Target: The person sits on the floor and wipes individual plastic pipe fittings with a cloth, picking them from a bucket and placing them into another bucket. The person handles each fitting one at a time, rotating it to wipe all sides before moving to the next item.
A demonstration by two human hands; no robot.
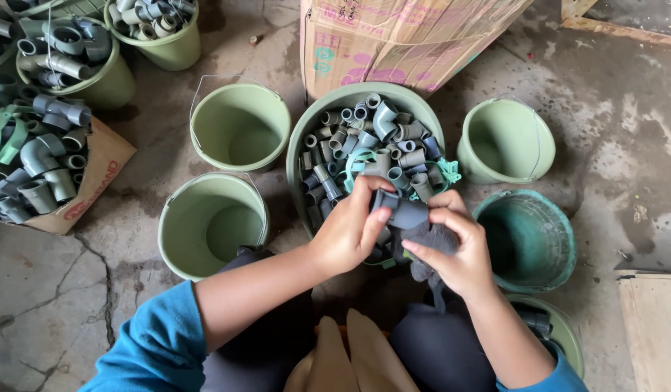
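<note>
- Cracked, stained concrete floor runs under everything, with the person seated low on it, blue sleeves and dark trousers nearest the camera.
- Left hand has its fingers closed around a grey pipe fitting, gripping its left end.
- Right hand presses a dark grey cloth against the same fitting, fingers curled over cloth and fitting together.
- Both hands sit over the near rim of a large green basin, heaped with short grey pipe fittings.
- Empty green buckets ring the basin: one near left, one far left, one far right, and a teal one near right.
- Far left, more buckets and a flat cardboard sheet carry grey elbow fittings.
- A cardboard box stands beyond the basin.
</note>
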